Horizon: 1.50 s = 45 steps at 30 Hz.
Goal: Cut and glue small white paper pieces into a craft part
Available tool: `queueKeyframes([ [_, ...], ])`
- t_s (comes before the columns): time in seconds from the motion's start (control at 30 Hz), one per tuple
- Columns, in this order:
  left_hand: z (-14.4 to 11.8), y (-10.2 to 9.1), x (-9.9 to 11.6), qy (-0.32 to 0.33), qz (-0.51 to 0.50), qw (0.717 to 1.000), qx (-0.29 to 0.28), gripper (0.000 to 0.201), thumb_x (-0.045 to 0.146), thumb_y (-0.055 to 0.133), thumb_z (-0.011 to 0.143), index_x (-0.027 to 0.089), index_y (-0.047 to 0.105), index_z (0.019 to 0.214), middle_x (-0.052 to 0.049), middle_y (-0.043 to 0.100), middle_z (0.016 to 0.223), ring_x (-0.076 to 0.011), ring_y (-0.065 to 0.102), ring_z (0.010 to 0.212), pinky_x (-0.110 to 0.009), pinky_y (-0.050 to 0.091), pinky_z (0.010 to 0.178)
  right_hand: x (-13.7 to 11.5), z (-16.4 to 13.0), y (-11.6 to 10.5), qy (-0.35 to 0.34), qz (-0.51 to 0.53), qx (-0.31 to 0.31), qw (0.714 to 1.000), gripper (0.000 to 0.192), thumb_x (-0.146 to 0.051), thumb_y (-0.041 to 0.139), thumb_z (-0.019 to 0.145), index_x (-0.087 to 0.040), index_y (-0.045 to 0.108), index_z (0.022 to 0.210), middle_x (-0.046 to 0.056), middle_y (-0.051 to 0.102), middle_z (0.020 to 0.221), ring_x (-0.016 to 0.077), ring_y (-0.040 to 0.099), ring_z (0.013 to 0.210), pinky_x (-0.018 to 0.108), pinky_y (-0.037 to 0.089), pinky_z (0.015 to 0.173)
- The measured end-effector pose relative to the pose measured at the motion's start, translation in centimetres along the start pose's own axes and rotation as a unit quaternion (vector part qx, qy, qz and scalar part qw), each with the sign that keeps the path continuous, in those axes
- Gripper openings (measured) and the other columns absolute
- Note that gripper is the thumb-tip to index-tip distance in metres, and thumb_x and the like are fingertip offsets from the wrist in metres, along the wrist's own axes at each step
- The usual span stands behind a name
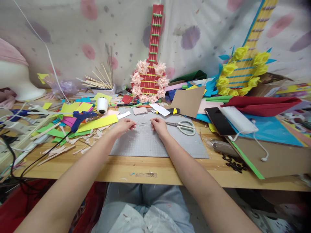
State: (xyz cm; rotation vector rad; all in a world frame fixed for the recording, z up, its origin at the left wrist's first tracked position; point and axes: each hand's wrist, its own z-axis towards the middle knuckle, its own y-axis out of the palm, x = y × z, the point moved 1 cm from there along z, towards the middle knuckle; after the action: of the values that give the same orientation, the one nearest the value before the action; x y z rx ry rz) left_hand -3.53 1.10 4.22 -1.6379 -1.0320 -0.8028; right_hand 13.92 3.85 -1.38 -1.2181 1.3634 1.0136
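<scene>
"What was the room like?"

"A pale sheet (126,32) with pink and purple spots hung behind everything. Below it ran one wooden desk (119,166), crowded with paper and scraps at both sides and along the back."

"And the large things on it?"

"Two guitar shapes. The red guitar (151,76), ringed with pale pink flowers, stood near the middle; the yellow guitar (243,69), with yellow flowers, leaned at the right. One grey cutting mat (143,142) lay flat in front of the red one."

"How many hands?"

"Two, both over the mat. The left hand (126,125) had a narrow grip, thumb and fingers pinched on the thin strands (143,123). The right hand (157,124) had an equally narrow grip, at the strands' other end."

"Smaller things?"

"One blue glue gun (79,121) showed clearly among the paper at the left. One dark phone (220,121) lay at the right. One pair of scissors (178,124) lay on the mat, just beside the right hand."

"And the smallest?"

"Those strands, between the two hands. There seemed to be at least two, but they were too fine to count surely, and I couldn't tell whether they touched the mat."
</scene>
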Motion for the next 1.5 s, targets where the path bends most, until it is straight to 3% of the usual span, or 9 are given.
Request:
queueKeyframes([
  [0.27, 0.1, 1.3, -0.1, 0.043, 0.049, 0.997, 0.031, 0.016, 0.027, 0.052, 0.064, 0.014, 0.056, 0.056, -0.001, 0.058, 0.056, -0.008, 0.046, 0.048, -0.021, 0.033, 0.051, -0.3, -1.0, 0.2, -0.063, 0.005, -0.078, 0.995, 0.029, -0.045, 0.051, 0.07, -0.017, 0.056, 0.077, -0.002, 0.055, 0.063, 0.0053, 0.044, 0.043, 0.016, 0.032, 0.033],
  [0.57, 0.7, 1.0, -0.9, 0.06, 0.069, 0.995, 0.048, 0.015, 0.026, 0.051, 0.066, 0.015, 0.057, 0.059, -0.002, 0.061, 0.059, -0.0083, 0.047, 0.046, -0.021, 0.033, 0.049, 0.6, -0.5, 0.3, -0.077, 0.004, -0.064, 0.995, 0.02, -0.037, 0.056, 0.064, -0.018, 0.051, 0.067, -0.004, 0.054, 0.055, 0.0055, 0.04, 0.041, 0.016, 0.03, 0.034],
  [0.73, 1.0, 0.5, -1.4, 0.05, 0.096, 0.992, 0.062, 0.015, 0.027, 0.051, 0.067, 0.015, 0.058, 0.06, -0.002, 0.061, 0.059, -0.0089, 0.048, 0.046, -0.021, 0.032, 0.047, 0.7, -0.3, 0.3, -0.066, -0.025, -0.089, 0.994, 0.019, -0.036, 0.056, 0.065, -0.018, 0.051, 0.067, -0.003, 0.056, 0.057, 0.0063, 0.043, 0.042, 0.017, 0.03, 0.036],
  [1.0, 1.6, 0.7, -1.9, 0.08, 0.135, 0.986, 0.061, 0.02, 0.032, 0.047, 0.069, 0.016, 0.058, 0.062, -0.002, 0.059, 0.056, -0.01, 0.048, 0.046, -0.022, 0.032, 0.046, -0.1, -0.7, 0.1, -0.129, -0.16, 0.007, 0.979, 0.022, -0.034, 0.056, 0.067, -0.022, 0.059, 0.085, -0.007, 0.046, 0.053, 0.0093, 0.044, 0.053, 0.021, 0.032, 0.053],
  [1.2, 1.9, 2.3, -1.8, 0.125, 0.102, 0.987, -0.016, 0.02, 0.033, 0.049, 0.068, 0.015, 0.057, 0.063, -0.002, 0.061, 0.06, -0.0095, 0.05, 0.047, -0.022, 0.036, 0.049, 0.1, -0.4, 0.2, -0.091, -0.027, -0.055, 0.994, 0.025, -0.042, 0.057, 0.065, -0.019, 0.057, 0.073, -0.005, 0.051, 0.054, 0.0081, 0.042, 0.048, 0.02, 0.031, 0.047],
  [1.33, 1.6, 3.1, -1.3, 0.118, 0.075, 0.99, -0.03, 0.019, 0.033, 0.05, 0.069, 0.015, 0.056, 0.065, -0.002, 0.062, 0.062, -0.0086, 0.049, 0.046, -0.021, 0.036, 0.048, -0.3, -0.8, 0.1, -0.041, 0.064, -0.084, 0.994, 0.025, -0.04, 0.06, 0.061, -0.018, 0.048, 0.067, -0.005, 0.052, 0.051, 0.0053, 0.036, 0.039, 0.018, 0.023, 0.038],
  [1.5, 1.0, 3.2, -0.5, 0.079, 0.061, 0.995, -0.028, 0.017, 0.031, 0.053, 0.068, 0.014, 0.058, 0.066, -0.003, 0.063, 0.065, -0.0072, 0.045, 0.044, -0.021, 0.033, 0.045, -0.9, -1.2, -0.1, -0.033, 0.094, -0.083, 0.992, 0.025, -0.038, 0.061, 0.06, -0.018, 0.047, 0.065, -0.005, 0.052, 0.05, 0.0046, 0.036, 0.038, 0.017, 0.021, 0.035],
])
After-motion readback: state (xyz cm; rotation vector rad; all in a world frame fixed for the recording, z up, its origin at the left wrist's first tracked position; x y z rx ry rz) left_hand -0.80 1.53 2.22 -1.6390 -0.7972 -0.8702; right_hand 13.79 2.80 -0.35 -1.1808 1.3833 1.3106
